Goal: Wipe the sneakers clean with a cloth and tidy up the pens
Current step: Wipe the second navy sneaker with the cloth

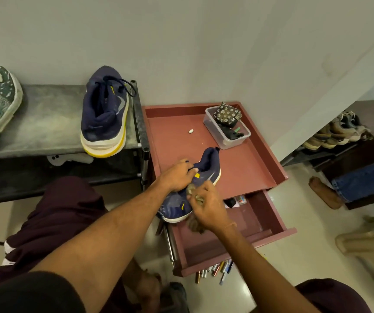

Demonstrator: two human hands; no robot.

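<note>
Navy sneaker [205, 168] lies on the surface [177, 136] just behind the open drawer [272, 213], toe over the drawer's edge toward the person, heel pointing away. Left hand [178, 177] grips its upper; right hand [206, 206], clutching the cloth [195, 225], sits against the nearer toe side.

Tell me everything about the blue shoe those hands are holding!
The navy sneaker looks like soft knit fabric, with a grey swoosh, small yellow marks, pale dusty smudges and a white sole. It lies tilted on the front edge of the pink cabinet top, heel toward the wall, toe sticking out over the open drawer. The left hand grips it near the collar, and the right hand holds a brownish cloth against its side.
</note>
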